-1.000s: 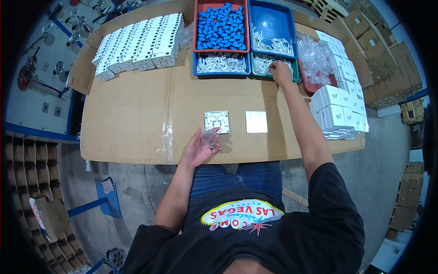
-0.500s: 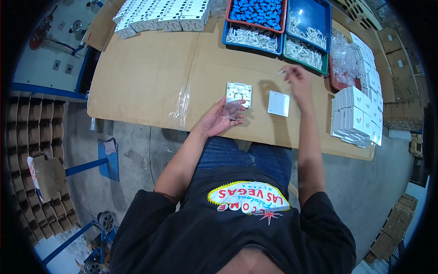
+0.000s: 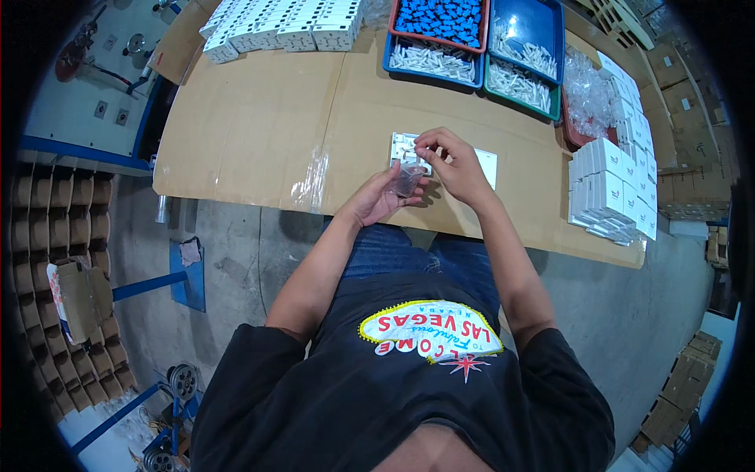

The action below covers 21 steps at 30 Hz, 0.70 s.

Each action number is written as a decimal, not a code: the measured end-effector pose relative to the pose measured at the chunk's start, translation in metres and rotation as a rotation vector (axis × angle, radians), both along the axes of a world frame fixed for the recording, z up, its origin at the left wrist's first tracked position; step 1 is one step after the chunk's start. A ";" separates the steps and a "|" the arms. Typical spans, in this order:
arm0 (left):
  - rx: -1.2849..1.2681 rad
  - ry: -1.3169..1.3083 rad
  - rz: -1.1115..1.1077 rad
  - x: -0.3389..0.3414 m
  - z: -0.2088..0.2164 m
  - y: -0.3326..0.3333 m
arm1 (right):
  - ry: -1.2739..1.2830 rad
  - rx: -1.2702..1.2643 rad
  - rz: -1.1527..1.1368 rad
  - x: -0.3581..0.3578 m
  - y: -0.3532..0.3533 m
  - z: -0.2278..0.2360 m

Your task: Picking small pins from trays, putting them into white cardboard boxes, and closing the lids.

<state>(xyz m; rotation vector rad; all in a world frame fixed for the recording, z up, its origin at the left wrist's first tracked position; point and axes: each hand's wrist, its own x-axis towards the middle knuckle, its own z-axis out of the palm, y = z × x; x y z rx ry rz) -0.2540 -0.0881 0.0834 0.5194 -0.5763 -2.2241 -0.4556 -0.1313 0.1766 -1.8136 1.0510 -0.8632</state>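
Note:
In my left hand (image 3: 373, 198) is a small clear plastic bag (image 3: 408, 180), held between thumb and fingers over the table's near edge. My right hand (image 3: 454, 164) is pinched just above the bag; whatever lies between its fingertips is hidden. Behind the hands, a square white fitting (image 3: 402, 145) with a detailed inner side lies on the cardboard, partly covered by my right fingers. A flat white square plate (image 3: 488, 168) rests to the right, partly behind my right hand.
Trays stand at the back: a red tray of blue pieces (image 3: 439, 22), and blue (image 3: 434, 63) and green trays of white slim pieces (image 3: 519, 85). White boxes (image 3: 609, 185) are stacked at right, beside clear bags (image 3: 588, 94). More white boxes (image 3: 287, 27) line the back left.
My right hand has come left and nearer from beside the green tray, where it pinched a small white piece, to above the bag. My left hand has hardly moved.

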 end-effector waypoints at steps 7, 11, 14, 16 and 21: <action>0.016 0.004 0.011 0.000 -0.003 0.000 | 0.001 0.090 0.046 0.003 0.007 -0.005; -0.011 -0.022 -0.011 -0.001 -0.008 -0.003 | 0.208 -0.044 0.223 -0.007 -0.005 -0.022; 0.003 0.015 0.018 0.001 -0.006 0.000 | 0.208 -0.029 0.338 -0.004 -0.007 -0.026; 0.009 0.027 0.022 0.001 -0.010 -0.002 | 0.181 0.237 0.305 0.001 -0.005 -0.016; 0.066 0.060 0.035 -0.001 -0.001 0.001 | 0.137 0.524 0.205 0.007 0.001 -0.001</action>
